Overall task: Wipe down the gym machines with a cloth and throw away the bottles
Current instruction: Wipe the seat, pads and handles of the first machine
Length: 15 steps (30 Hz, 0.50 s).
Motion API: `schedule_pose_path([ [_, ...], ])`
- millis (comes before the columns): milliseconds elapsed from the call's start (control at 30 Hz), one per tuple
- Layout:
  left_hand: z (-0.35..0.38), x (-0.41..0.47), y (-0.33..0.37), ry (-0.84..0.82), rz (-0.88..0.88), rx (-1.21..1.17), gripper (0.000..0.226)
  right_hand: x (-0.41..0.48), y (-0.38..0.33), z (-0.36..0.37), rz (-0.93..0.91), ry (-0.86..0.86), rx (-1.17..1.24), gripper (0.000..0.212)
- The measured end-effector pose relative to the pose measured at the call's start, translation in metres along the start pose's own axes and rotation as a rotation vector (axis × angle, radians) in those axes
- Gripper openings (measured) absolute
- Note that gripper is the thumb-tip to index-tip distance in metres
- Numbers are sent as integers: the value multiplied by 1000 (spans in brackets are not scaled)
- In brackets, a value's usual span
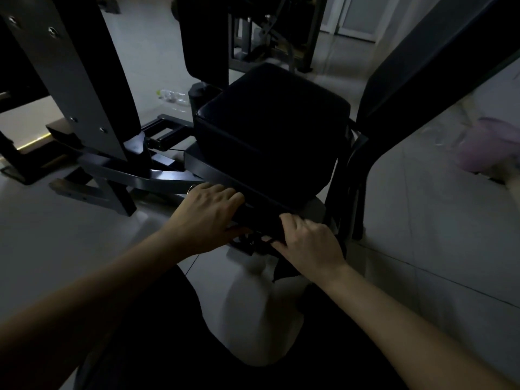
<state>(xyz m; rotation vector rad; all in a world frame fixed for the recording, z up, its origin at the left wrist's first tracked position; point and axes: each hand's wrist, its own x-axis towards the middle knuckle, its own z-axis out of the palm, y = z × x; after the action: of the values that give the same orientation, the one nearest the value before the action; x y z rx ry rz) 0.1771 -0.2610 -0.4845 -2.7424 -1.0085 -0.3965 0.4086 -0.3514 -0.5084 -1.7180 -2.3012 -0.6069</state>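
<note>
A gym machine with a black padded seat (270,119) stands in front of me in dim light. My left hand (208,215) rests with fingers curled over the dark frame bar (253,212) below the seat's near edge. My right hand (306,243) is closed on a dark cloth (284,270) pressed against the same bar; a corner of the cloth hangs down under the hand. A clear plastic bottle (173,97) lies on the floor beyond the machine, to the left of the seat.
A slanted grey metal upright (70,80) with bolts rises at left, its base struts (118,175) spreading over the tiled floor. The dark backrest (422,66) slopes up at right. A pale pinkish bag (489,147) lies at the far right. Another machine (267,32) stands behind.
</note>
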Motion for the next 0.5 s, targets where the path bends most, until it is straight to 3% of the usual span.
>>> schedule_pose_path([
  [100, 0, 0, -1, -13, 3, 14, 52, -3, 2, 4, 58, 36, 185, 47],
  [200, 0, 0, -2, 0, 10, 15, 50, -9, -5, 1, 144, 197, 418, 49],
  [300, -2, 1, -1, 12, 27, 16, 46, -13, -16, -7, 178, 275, 505, 49],
  [500, -2, -2, 2, 77, 33, 2, 40, -8, -52, -35, -102, 296, 599, 49],
])
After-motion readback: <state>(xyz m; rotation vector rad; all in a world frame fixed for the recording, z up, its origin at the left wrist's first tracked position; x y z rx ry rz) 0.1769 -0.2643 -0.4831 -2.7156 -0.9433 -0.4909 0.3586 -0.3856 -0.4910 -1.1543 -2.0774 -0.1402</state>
